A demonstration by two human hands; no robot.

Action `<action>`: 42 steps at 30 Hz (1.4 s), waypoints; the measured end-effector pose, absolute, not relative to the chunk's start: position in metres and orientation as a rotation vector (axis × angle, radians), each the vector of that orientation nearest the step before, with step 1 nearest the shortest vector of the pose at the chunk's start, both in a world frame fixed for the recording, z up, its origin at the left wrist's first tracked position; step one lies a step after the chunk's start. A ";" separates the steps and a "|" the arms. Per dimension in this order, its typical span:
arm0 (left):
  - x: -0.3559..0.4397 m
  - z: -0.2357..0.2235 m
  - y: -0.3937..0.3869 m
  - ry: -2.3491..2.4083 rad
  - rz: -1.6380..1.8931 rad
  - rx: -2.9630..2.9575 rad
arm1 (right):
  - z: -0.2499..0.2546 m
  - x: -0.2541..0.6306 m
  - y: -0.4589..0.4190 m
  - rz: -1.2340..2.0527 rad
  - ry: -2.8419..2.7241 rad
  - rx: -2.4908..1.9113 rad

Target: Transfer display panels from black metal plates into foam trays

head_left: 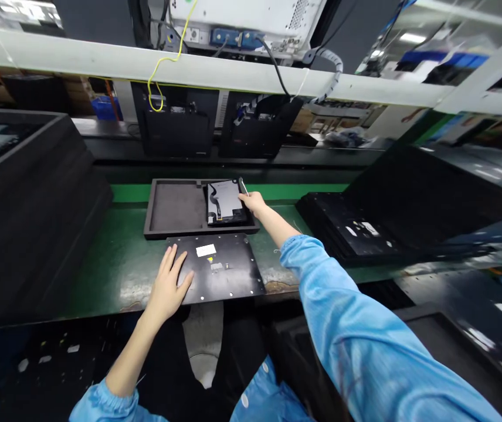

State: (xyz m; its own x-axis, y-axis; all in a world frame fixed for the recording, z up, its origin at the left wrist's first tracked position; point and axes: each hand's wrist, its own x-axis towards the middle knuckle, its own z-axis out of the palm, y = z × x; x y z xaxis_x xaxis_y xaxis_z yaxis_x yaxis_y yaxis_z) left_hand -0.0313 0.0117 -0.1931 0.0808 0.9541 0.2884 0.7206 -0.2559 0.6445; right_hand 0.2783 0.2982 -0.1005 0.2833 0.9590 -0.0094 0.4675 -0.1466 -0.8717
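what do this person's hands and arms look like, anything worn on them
The left hand and right hand are bare, with no glove visible on either. The left sleeve and right sleeve are light blue, loose and creased, each gathered at the cuff around the forearm. No cables or clear markings show on them.

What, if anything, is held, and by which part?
The right hand apparently holds a slim pale object by its near end; the left hand only rests on the black panel.
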 end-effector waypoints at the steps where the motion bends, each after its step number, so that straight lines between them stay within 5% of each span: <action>1: -0.032 -0.192 0.012 1.651 0.974 2.014 | -0.100 0.280 0.297 0.732 -1.327 -1.744; 8: -0.031 -0.204 0.012 1.728 1.233 1.520 | -0.101 0.316 0.223 0.671 -1.518 -1.621; 19: -0.012 -0.195 -0.032 1.641 1.200 1.120 | -0.218 0.303 -0.020 0.617 -1.321 -1.769; 27: -0.002 -0.179 -0.070 1.651 1.211 0.958 | -0.219 0.304 -0.062 0.796 -1.076 -1.589; 34: 0.035 -0.170 -0.126 1.693 1.317 0.647 | -0.222 0.297 -0.077 1.300 -0.604 -1.441; 42: 0.003 -0.190 -0.116 1.707 1.239 0.623 | -0.204 0.302 -0.092 1.428 -0.589 -1.435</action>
State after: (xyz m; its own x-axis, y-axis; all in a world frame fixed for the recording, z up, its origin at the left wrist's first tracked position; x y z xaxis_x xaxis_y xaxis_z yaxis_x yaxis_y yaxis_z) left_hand 0.0025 -0.1160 -0.1899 -0.4605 0.8048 -0.3745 -0.1069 0.3685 0.9235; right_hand 0.3020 -0.0918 -0.2042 0.1885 0.8693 -0.4569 -0.2946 -0.3938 -0.8707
